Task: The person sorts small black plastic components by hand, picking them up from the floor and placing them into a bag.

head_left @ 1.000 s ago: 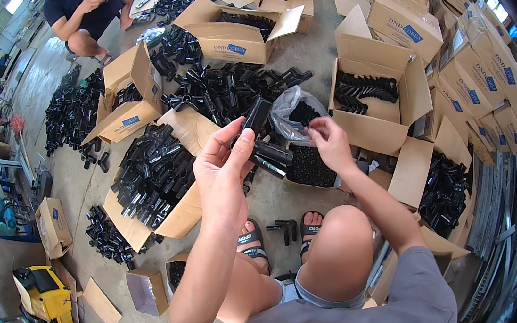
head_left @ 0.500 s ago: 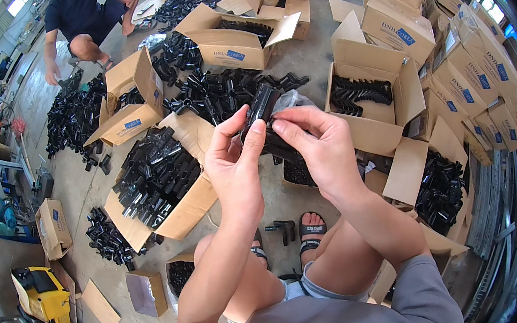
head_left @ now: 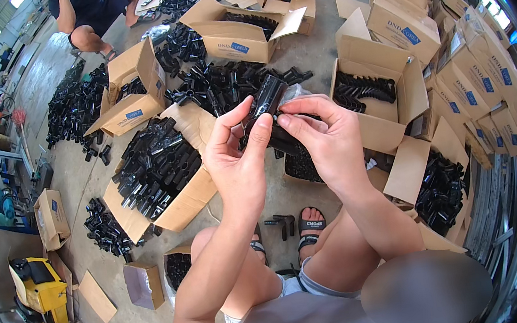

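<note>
Currently holding a black plastic tube fitting point(head_left: 266, 104) up in front of me with both hands: left hand point(head_left: 239, 164) is pinching its near end, right hand point(head_left: 328, 143) is gripping its right side with a bit of clear bag. Open cardboard box point(head_left: 163, 173) of black fittings is sitting on the floor, near left.

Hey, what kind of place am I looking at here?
Probably a factory or warehouse packing floor: open cardboard boxes and heaps of black plastic fittings cover the concrete floor, with a yellow machine nearby.
</note>
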